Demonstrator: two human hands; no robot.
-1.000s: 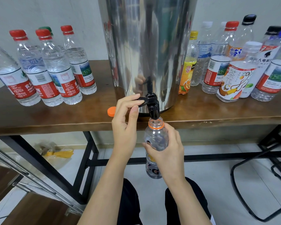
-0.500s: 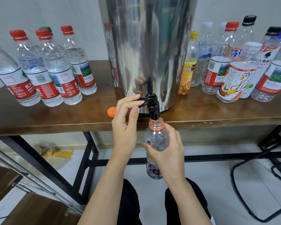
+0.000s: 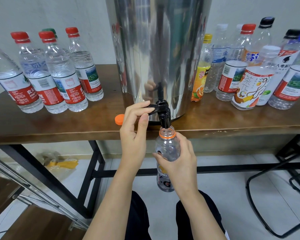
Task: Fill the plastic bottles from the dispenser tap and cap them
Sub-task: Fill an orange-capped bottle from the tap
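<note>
The left hand [image 3: 134,130] is raised to the black tap [image 3: 164,115] at the base of the dispenser [image 3: 159,49]. Thumb and forefinger are closed in a pinch on the tap lever [image 3: 150,107], which projects to the left. The remaining fingers are curled below it, and the forearm rises from the lower edge of the view.

The right hand [image 3: 181,163] grips one open bottle [image 3: 166,148], with its fingers wrapped round the body from the right side. The bottle is held upright below the table edge. Its orange neck ring sits directly under the tap spout, and the spout tip is at the bottle mouth. The fill level cannot be determined.

Item count:
- One stainless-steel dispenser, standing on the wooden table [image 3: 42,125].
- One loose orange cap [image 3: 119,119], lying on the table just left of the left hand.
- Left bottle group [image 3: 64,80]: five capped bottles, four with red caps and one with a green cap. The outermost is cut off by the frame edge.
- Right bottle group [image 3: 251,87]: at least eight capped bottles. The caps are one yellow, three white, one red, two black and one blue. Overlap prevents an exact count.

All table bottles stand upright. The table rests on a black metal frame [image 3: 97,170].
</note>
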